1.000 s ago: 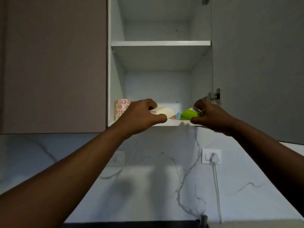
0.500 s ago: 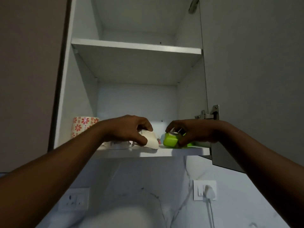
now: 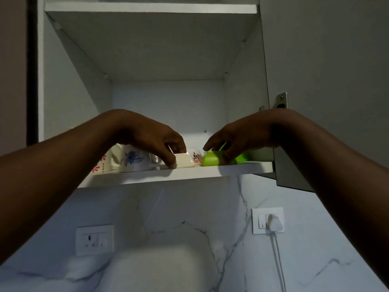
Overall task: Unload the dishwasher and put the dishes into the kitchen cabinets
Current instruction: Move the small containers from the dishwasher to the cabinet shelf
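Both my hands reach onto the lower shelf (image 3: 189,172) of an open white wall cabinet. My left hand (image 3: 155,140) holds a cream cup (image 3: 185,161) that stands upside down on the shelf, thumb under its side and fingers over its top. My right hand (image 3: 233,140) curls its fingers round a bright green cup (image 3: 210,160), also on the shelf. Left of the cream cup stand a white mug with a blue flower (image 3: 134,160) and a cup with red flowers (image 3: 103,165). A small floral cup (image 3: 196,155) sits behind, between my hands.
The upper shelf (image 3: 151,8) shows nothing from below. The cabinet door (image 3: 328,81) hangs open at the right, its hinge (image 3: 281,101) near my right wrist. Below are a marble backsplash (image 3: 189,218), a socket (image 3: 94,239) at the left and a plugged-in white charger (image 3: 272,223).
The view has moved closer and lower under the cabinet. Both cups have gone from being carried to standing on the shelf. My fingers have loosened a little but still touch them.
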A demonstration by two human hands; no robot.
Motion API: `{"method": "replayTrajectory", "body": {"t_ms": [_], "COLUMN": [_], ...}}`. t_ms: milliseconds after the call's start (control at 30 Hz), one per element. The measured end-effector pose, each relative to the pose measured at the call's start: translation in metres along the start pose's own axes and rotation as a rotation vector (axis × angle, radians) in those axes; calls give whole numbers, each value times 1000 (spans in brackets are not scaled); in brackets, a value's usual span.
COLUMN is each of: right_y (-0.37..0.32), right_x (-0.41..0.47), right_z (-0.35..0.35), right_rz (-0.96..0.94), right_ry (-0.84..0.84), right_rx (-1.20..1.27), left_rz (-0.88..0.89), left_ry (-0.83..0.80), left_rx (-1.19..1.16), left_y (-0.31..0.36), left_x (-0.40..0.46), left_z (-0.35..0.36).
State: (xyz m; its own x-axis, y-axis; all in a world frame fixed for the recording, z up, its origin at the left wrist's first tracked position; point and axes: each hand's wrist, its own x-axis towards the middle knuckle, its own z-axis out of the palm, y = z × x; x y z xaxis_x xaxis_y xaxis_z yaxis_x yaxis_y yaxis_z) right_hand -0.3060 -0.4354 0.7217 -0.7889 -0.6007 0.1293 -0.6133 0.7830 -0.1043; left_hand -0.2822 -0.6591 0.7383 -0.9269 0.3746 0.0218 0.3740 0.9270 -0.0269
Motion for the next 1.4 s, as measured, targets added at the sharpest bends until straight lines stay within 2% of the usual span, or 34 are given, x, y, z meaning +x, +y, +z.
{"method": "replayTrajectory", "body": {"t_ms": [167, 433, 700, 1000, 1133, 1233, 1400], "right_y": [4, -4, -9, -7, -9, -13, -24], "right_x": [2, 5, 0, -1, -4, -5, -4], "right_z": [-3, 10, 12, 20, 19, 17, 16], "right_rz": [-24, -81, -88, -107, -88, -134, -232], "right_ry": [98, 119, 137, 188, 188, 315, 587], "right_rx": [44, 5, -64, -182, -90, 16, -50], "left_rz": [27, 76, 79, 88, 68, 46, 56], "left_ry": [59, 196, 305, 303, 288, 391, 643], "left_rx": [42, 191, 214, 295, 284, 290, 296], "left_y": [-3, -5, -10, -18, -16, -13, -7], "left_x": [-4, -8, -24, -25, -25, -30, -49], "left_z": [3, 17, 19, 23, 20, 21, 15]}}
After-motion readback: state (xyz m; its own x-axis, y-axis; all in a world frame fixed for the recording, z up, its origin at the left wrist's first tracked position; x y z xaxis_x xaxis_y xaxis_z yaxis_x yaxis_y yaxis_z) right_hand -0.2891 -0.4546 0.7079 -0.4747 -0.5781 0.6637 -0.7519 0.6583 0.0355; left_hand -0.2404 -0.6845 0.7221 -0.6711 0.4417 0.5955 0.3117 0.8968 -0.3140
